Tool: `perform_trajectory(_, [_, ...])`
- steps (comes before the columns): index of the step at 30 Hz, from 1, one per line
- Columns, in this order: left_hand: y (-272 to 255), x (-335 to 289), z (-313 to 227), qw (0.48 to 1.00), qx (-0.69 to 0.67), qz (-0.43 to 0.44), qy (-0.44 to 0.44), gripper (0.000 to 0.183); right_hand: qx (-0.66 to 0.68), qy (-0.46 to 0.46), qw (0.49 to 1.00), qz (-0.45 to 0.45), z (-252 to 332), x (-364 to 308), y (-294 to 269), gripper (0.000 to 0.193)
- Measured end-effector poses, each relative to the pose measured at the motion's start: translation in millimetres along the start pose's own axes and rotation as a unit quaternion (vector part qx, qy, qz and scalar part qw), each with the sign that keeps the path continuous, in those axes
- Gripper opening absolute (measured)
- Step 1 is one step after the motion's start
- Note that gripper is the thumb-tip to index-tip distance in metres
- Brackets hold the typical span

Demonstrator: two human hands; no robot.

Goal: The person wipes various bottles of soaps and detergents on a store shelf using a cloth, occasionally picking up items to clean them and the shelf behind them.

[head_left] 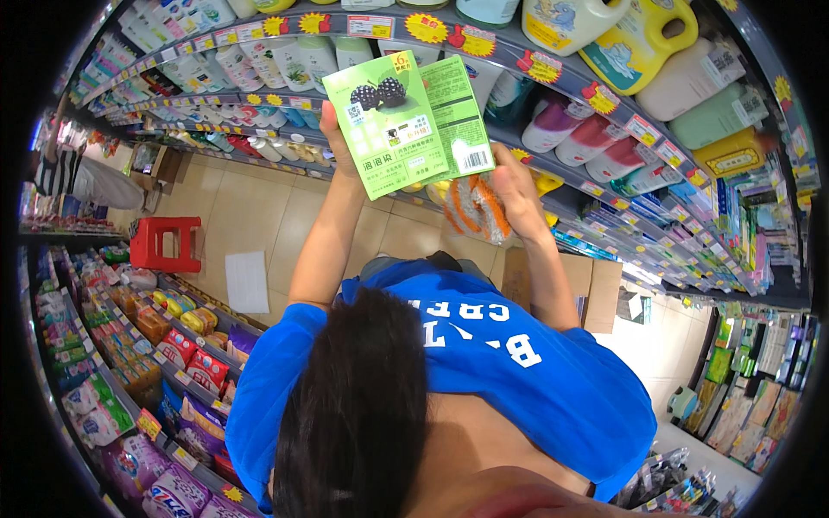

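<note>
In front of the shelf I hold up two light green boxes, partly overlapping. The front one (387,142), with a picture of dark berries on it, is gripped at its left edge by my left hand (340,148). Behind it and to the right, the second green box (462,112) shows a side with small print and a barcode. My right hand (520,197) is closed at that box's lower right edge, its fingers partly hidden. A fuzzy orange-and-grey striped cloth (477,211) hangs just below, against my right hand; how it is held is hidden.
Shelves of bottles (315,65) curve across the far side, with large yellow jugs (635,47) at the upper right. A red stool (166,244) and a white sheet (247,282) are on the tiled floor. A cardboard box (596,289) stands right of me; bagged goods (207,371) line the left shelves.
</note>
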State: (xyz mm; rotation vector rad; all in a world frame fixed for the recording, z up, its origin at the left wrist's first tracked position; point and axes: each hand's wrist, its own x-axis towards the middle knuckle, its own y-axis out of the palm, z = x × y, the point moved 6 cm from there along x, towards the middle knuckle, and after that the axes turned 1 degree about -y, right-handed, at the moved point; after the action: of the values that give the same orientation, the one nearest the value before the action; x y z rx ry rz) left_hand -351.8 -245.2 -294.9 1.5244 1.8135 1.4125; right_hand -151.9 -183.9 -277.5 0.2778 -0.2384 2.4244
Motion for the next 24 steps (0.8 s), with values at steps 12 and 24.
perform_trajectory(12, [8.2,-11.3,1.7,0.997,-0.034,-0.069,-0.031,0.082,0.329,0.114,0.937,-0.019,-36.4,-2.9,-7.2,0.031])
perform_trajectory(24, [0.1,-26.8,21.6,0.981,0.155,-0.108,0.04,0.048,0.291,0.219,0.929,0.064,-56.4,-12.3,35.6,0.04])
